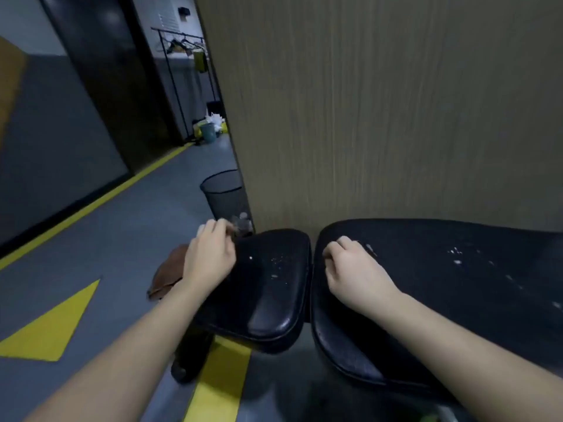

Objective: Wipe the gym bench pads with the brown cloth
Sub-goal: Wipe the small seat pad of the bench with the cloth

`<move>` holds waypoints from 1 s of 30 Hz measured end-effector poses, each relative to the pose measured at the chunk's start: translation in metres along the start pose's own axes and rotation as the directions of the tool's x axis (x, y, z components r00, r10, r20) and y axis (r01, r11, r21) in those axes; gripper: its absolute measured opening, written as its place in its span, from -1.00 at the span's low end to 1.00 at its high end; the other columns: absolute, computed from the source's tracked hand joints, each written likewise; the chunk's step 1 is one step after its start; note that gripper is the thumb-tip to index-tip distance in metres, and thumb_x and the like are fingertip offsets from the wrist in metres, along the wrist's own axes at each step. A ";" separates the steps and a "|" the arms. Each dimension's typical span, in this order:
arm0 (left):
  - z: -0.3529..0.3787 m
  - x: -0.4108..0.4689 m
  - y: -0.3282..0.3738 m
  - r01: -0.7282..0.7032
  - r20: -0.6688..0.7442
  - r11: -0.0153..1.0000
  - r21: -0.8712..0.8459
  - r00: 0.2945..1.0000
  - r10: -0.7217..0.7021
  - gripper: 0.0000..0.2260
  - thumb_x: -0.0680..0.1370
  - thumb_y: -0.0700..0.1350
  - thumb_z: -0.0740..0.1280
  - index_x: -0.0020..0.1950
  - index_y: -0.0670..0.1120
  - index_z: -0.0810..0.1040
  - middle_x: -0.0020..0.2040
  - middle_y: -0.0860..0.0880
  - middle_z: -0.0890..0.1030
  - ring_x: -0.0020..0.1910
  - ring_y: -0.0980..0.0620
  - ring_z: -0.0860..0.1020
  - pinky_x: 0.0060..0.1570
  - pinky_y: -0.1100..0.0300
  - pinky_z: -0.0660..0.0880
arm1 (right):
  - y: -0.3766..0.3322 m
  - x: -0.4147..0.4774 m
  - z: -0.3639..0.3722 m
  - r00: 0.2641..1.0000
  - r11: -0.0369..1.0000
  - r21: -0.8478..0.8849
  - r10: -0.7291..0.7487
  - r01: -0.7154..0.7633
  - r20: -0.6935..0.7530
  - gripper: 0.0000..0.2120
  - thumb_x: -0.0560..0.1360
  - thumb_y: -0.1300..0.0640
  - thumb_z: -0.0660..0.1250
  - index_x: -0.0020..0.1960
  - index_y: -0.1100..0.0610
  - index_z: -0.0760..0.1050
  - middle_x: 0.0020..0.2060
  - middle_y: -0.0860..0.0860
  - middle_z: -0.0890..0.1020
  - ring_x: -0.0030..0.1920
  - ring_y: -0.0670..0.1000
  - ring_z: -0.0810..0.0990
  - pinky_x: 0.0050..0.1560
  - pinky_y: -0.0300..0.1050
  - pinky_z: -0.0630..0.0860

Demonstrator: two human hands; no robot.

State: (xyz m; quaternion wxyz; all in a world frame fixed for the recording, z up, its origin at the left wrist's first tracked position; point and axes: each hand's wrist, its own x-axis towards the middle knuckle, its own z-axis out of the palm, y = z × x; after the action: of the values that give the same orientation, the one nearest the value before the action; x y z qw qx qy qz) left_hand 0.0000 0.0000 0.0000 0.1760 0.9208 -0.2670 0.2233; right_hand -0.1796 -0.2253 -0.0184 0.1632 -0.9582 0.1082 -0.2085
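Observation:
Two black bench pads lie side by side against a panel wall: a small seat pad (274,287) on the left and a long back pad (451,287) on the right. Both carry white specks. My left hand (210,257) rests on the seat pad's far left edge with its fingers curled. The brown cloth (167,274) hangs from under its palm, off the pad's left side, and is mostly hidden by my wrist. My right hand (350,266) lies as a loose fist on the left end of the back pad, with nothing visible in it.
A black mesh bin (224,193) stands just beyond the seat pad beside the wood-grain panel wall (380,117). The grey floor has yellow lines (91,205). A clothes rack (182,47), a bucket (208,131) and bags stand far back.

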 end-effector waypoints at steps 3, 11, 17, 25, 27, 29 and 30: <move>-0.009 -0.024 -0.048 0.018 0.125 0.995 0.098 0.992 -0.030 -0.80 0.62 -0.06 0.26 0.20 -0.11 0.49 0.14 -0.12 0.51 0.19 -0.23 0.47 0.11 -0.12 0.44 | -0.002 -0.015 0.013 0.996 0.997 0.036 0.066 -0.068 0.053 -0.76 0.59 0.16 0.14 0.18 0.18 0.49 0.11 0.05 0.48 0.14 0.08 0.46 0.06 0.04 0.52; 0.000 -0.042 -0.068 0.200 0.620 0.975 0.099 0.754 -0.218 -0.39 0.58 0.41 -0.10 0.60 0.31 -0.13 0.64 0.01 -0.25 0.61 -0.03 -0.26 0.55 -0.06 -0.22 | 0.000 -0.033 0.022 0.990 0.998 0.000 0.063 -0.063 0.128 -0.54 0.63 0.13 0.10 0.51 0.20 0.28 0.51 0.02 0.29 0.53 -0.03 0.17 0.44 -0.15 0.21; 0.013 -0.027 -0.062 0.218 0.533 0.963 0.160 0.802 -0.270 -0.44 0.61 0.35 -0.02 0.60 0.31 0.01 0.66 -0.11 -0.07 0.62 -0.23 -0.14 0.53 -0.15 -0.14 | 0.000 -0.031 0.028 0.997 0.999 -0.004 0.045 -0.044 0.064 -0.57 0.61 0.14 0.13 0.46 0.21 0.35 0.47 0.02 0.33 0.50 -0.03 0.19 0.39 -0.19 0.25; 0.010 -0.023 -0.058 0.159 0.512 0.987 -0.023 0.850 -0.124 -0.57 0.70 0.14 0.01 0.59 0.22 0.16 0.65 0.09 0.07 0.63 0.01 -0.03 0.56 -0.10 -0.08 | 0.000 -0.031 0.027 0.997 0.998 0.012 0.055 -0.055 0.050 -0.59 0.60 0.13 0.13 0.41 0.19 0.40 0.45 0.01 0.37 0.48 -0.04 0.24 0.33 -0.12 0.39; 0.006 -0.031 -0.049 0.134 0.543 0.989 -0.070 0.837 -0.075 -0.56 0.68 0.19 0.01 0.58 0.25 0.17 0.64 0.10 0.07 0.63 0.02 -0.04 0.55 -0.12 -0.09 | -0.003 -0.032 0.024 0.998 0.999 0.013 0.043 -0.044 0.056 -0.59 0.61 0.12 0.12 0.43 0.19 0.38 0.46 0.01 0.35 0.49 -0.04 0.21 0.36 -0.13 0.33; 0.003 -0.036 -0.038 0.120 0.574 0.992 -0.034 0.815 -0.079 -0.55 0.66 0.25 0.01 0.56 0.29 0.20 0.64 0.11 0.06 0.63 -0.01 -0.05 0.52 -0.19 -0.07 | -0.005 -0.035 0.023 0.997 0.999 0.018 0.028 -0.029 0.065 -0.58 0.62 0.12 0.12 0.45 0.18 0.36 0.49 0.03 0.33 0.52 -0.03 0.18 0.42 -0.16 0.22; 0.000 -0.036 -0.032 0.107 0.585 0.994 -0.012 0.807 -0.080 -0.56 0.65 0.28 0.01 0.54 0.33 0.22 0.63 0.14 0.08 0.62 -0.02 -0.03 0.49 -0.22 -0.05 | -0.005 -0.036 0.023 0.997 1.000 0.021 0.020 -0.022 0.071 -0.57 0.62 0.12 0.12 0.47 0.18 0.35 0.50 0.04 0.32 0.53 -0.03 0.17 0.44 -0.18 0.18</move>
State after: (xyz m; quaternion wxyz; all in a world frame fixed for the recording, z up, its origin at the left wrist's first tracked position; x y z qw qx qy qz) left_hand -0.0088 0.0403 -0.0248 0.1169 0.9527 -0.2675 -0.0848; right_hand -0.2014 -0.2046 -0.0495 0.1797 -0.9619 0.1102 -0.1741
